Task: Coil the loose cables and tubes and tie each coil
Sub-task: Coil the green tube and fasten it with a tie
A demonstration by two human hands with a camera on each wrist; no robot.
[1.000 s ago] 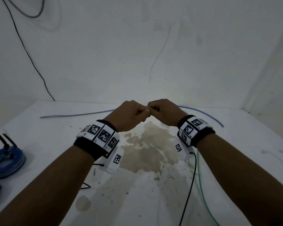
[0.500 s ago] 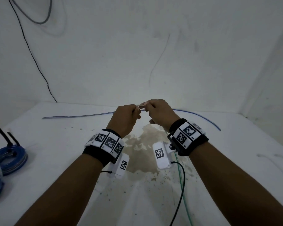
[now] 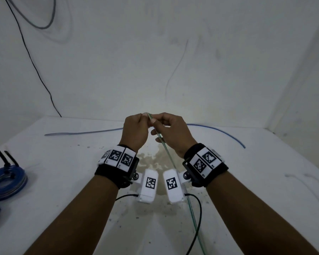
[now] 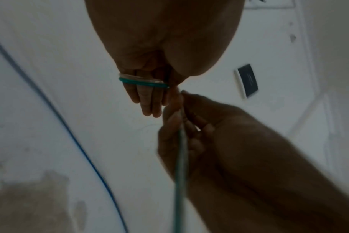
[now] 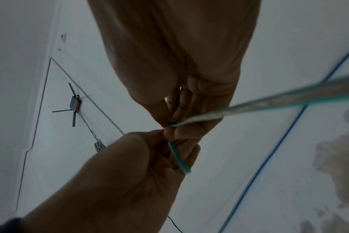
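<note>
Starting the first loop of the green tube

The green tube (image 3: 165, 150) is up off the table (image 3: 63, 162) between your hands: your left hand (image 3: 134, 131) has its end curled across the fingers (image 4: 147, 100), and your right hand (image 3: 170, 133) pinches the run just beside it, with the rest trailing down past your right wrist toward you. The likely trouble is that short, springy end slipping from your left fingers if you pull slack too hard. The loose blue tube (image 3: 219, 130) behind could also snag, while a tied blue coil (image 3: 7, 179) sits far left.
</note>
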